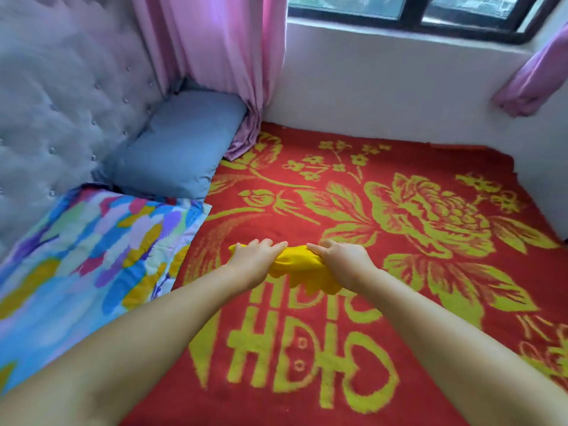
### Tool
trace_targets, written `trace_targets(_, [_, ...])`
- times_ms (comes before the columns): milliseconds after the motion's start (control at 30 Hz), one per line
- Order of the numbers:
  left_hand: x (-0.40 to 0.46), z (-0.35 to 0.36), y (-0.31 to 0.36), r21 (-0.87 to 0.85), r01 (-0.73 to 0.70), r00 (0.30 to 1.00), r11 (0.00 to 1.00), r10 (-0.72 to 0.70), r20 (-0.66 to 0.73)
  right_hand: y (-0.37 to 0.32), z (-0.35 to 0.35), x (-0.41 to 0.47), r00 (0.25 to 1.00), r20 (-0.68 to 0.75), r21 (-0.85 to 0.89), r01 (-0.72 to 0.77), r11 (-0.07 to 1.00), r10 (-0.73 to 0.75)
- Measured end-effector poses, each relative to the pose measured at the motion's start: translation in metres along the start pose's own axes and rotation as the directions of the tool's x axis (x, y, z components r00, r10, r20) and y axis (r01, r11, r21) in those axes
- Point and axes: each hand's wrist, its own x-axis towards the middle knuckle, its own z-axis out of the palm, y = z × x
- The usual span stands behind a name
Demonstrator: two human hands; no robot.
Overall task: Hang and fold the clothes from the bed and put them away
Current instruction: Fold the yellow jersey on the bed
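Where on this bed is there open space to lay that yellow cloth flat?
The red blanket lies bare to the right of both hands, out to the white wall, and in front of them too. It is crowded on the left, with the colourful quilt and blue pillow.

I'm in my bedroom at home: blanket [353, 210] on the bed, pillow [181, 149], padded headboard [61, 103], pink curtains [215, 56] by the window [415, 10].
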Motion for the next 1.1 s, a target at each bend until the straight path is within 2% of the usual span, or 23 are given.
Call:
trace_targets(200, [-0.098,-0.004,-0.006,-0.132,0.252,0.966,0.959,-0.257,-0.019,-0.047,-0.048,-0.009,0.958,-0.025,-0.116,0.282,0.952,-0.287])
trace_targets(333, [-0.185,0.017,-0.021,-0.206,0.433,0.892,0.878,-0.451,-0.046,-0.117,-0.075,-0.023,0.856,-0.005,-0.163,0.509,0.845,-0.516])
trace_targets(433, [-0.265,0.035,-0.040,-0.267,0.552,0.814,0.790,-0.580,-0.035,-0.188,-0.092,-0.039,0.749,-0.033,-0.188,0.645,0.740,-0.661])
trace_targets(600, [-0.437,0.081,-0.043,-0.372,0.718,0.631,0.588,-0.776,-0.009,-0.333,-0.107,-0.110,0.511,-0.007,-0.267,0.827,0.495,-0.859])
trace_targets(633, [-0.482,0.096,-0.035,-0.407,0.746,0.577,0.527,-0.817,0.002,-0.370,-0.106,-0.136,0.446,0.007,-0.288,0.858,0.425,-0.895])
trace_targets(667, [-0.503,0.103,-0.028,-0.434,0.745,0.561,0.506,-0.828,-0.004,-0.386,-0.105,-0.150,0.419,0.007,-0.298,0.868,0.398,-0.908])
trace_targets(733, [-0.577,0.131,-0.004,-0.447,0.793,0.479,0.414,-0.877,0.038,-0.444,-0.092,-0.203,0.317,0.039,-0.307,0.906,0.290,-0.948])
trace_targets(800, [-0.625,0.147,0.016,-0.446,0.816,0.443,0.368,-0.894,0.071,-0.477,-0.083,-0.244,0.258,0.062,-0.321,0.920,0.225,-0.964])
trace_targets(867, [-0.687,0.172,0.046,-0.417,0.853,0.397,0.314,-0.909,0.125,-0.518,-0.069,-0.300,0.150,0.092,-0.344,0.932,0.110,-0.984])
trace_targets(900, [-0.734,0.193,0.068,-0.396,0.879,0.349,0.266,-0.925,0.154,-0.547,-0.058,-0.344,0.091,0.125,-0.360,0.932,0.040,-0.988])
trace_targets(1000, [-0.803,0.220,0.103,-0.353,0.917,0.264,0.185,-0.945,0.190,-0.588,-0.044,-0.410,-0.026,0.129,-0.356,0.932,-0.071,-0.991])
trace_targets(1100, [-0.871,0.245,0.134,-0.356,0.926,0.213,0.130,-0.955,0.206,-0.631,-0.025,-0.475,-0.102,0.148,-0.312,0.939,-0.145,-0.984])
